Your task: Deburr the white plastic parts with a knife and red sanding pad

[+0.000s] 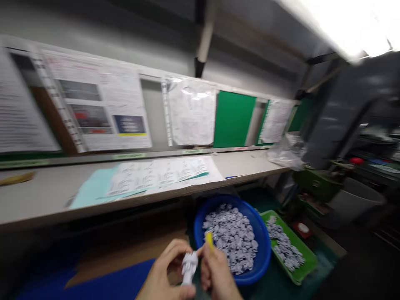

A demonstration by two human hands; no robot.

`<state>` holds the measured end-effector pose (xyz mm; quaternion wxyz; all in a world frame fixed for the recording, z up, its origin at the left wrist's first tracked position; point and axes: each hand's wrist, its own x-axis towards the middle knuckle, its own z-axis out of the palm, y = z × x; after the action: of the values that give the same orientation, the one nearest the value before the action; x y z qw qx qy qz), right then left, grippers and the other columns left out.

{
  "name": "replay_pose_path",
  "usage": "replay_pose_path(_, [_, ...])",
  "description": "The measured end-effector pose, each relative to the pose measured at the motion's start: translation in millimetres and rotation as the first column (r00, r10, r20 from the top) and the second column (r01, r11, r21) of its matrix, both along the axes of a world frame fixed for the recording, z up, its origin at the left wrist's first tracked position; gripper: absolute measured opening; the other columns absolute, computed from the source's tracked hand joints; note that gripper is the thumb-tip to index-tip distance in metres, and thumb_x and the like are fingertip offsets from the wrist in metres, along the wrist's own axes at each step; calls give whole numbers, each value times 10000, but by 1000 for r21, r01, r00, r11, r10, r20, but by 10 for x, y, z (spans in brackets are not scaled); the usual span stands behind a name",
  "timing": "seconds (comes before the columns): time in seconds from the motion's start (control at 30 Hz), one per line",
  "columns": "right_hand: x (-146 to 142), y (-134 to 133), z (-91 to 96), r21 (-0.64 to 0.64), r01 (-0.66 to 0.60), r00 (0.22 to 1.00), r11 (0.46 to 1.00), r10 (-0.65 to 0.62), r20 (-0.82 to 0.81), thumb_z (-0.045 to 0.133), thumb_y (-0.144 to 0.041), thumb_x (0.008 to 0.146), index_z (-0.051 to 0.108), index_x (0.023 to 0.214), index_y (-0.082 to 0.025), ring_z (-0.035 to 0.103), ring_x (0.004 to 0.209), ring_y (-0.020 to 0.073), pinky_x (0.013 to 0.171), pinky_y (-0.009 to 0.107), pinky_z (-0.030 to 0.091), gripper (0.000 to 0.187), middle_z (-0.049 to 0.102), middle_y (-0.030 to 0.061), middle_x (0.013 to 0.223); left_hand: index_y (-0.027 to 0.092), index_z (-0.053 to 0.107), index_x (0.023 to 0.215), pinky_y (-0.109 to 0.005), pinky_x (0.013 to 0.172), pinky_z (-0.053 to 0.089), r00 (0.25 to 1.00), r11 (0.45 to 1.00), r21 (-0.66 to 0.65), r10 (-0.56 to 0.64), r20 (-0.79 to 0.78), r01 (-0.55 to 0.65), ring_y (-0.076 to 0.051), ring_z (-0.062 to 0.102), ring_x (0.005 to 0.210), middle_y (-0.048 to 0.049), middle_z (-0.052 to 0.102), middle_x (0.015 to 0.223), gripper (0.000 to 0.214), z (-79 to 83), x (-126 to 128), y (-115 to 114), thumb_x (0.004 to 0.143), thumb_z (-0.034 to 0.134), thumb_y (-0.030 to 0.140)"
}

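My left hand (165, 271) is closed around a small white plastic part (189, 266), which stands roughly upright between thumb and fingers. Close beside it, my right hand (215, 268) is closed on a slim yellow tool (209, 239) whose end sticks up past the fingers; its kind cannot be made out. The right fingertips are at the upper edge of the white part, and whether the tool touches it is hidden. Just beyond the right hand is a round blue basin (265, 250) heaped with small white plastic parts (233, 233).
A green tray (308, 275) with more white parts (286, 246) lies right of the basin. Above runs a shelf (243, 164) bearing printed sheets (162, 175) and a plastic bag (287, 152). A green machine (315, 183) stands at the right. Blue sheeting (115, 283) lies lower left.
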<state>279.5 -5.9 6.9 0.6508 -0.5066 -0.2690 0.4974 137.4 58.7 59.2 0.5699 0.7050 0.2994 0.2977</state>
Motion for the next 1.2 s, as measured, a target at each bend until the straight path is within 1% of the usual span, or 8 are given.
replay_pose_path(0.13, [181,-87,211,111,63,944,992,-96,316,627,-662,809,678,1102,-187,604,741,155,679,257,495,560,651,37,820,211,637,1075,-291,793,487,953,953,-303,98,287,-7,-227,625,913,-67,649,976,661,-65,-145,34,510,924,397])
replay_pose_path(0.23, [248,-140,227,49,-31,877,998,3,481,552,-643,867,626,1253,-208,554,611,159,543,255,446,587,616,20,729,200,631,1149,-288,804,470,913,927,-374,184,365,-37,-210,619,902,-69,650,966,705,-51,-250,-25,528,938,332])
replay_pose_path(0.4, [108,-160,140,32,-160,805,987,112,582,414,-608,945,681,1129,-174,508,531,142,489,243,405,542,508,-11,602,175,684,1162,-253,797,436,868,932,-359,219,445,-51,-182,566,909,-78,636,1008,699,-61,-373,-85,550,929,407])
replay_pose_path(0.5, [-35,-131,132,68,-139,749,988,60,660,448,-544,955,620,1240,-185,521,543,133,494,234,429,490,536,-9,660,168,692,1161,-249,851,425,807,901,-431,290,515,-48,-184,560,957,-90,642,1045,620,-47,-383,-132,639,875,447])
replay_pose_path(0.6, [-161,-85,162,203,-113,600,973,-96,794,619,-455,890,531,1359,-225,497,536,122,499,226,437,530,547,-24,680,180,666,1206,-294,885,439,736,802,-593,360,573,69,-185,597,926,-109,663,1061,530,-20,-318,-226,779,758,479])
replay_pose_path(0.73, [-150,19,362,308,-316,429,897,-155,890,633,-319,892,603,1284,-253,589,655,142,590,244,475,399,667,32,848,146,705,1096,-301,856,465,723,713,-674,361,589,193,-176,614,888,-96,664,995,416,-16,-250,-302,848,682,480])
replay_pose_path(0.93, [134,178,843,-57,-618,375,784,358,855,576,-390,937,676,1226,-278,649,755,160,671,249,485,326,738,23,962,131,699,1094,-291,812,484,835,749,-608,139,532,263,-190,604,899,-103,661,993,501,-37,-337,-152,687,855,377])
replay_pose_path(1.2, [240,142,709,-28,-474,424,880,256,869,372,-453,1015,648,1259,-273,631,922,188,796,295,482,410,685,55,1009,112,724,1100,-229,751,501,833,834,-520,147,533,185,-158,594,851,-98,664,959,573,-36,-480,-31,645,876,425])
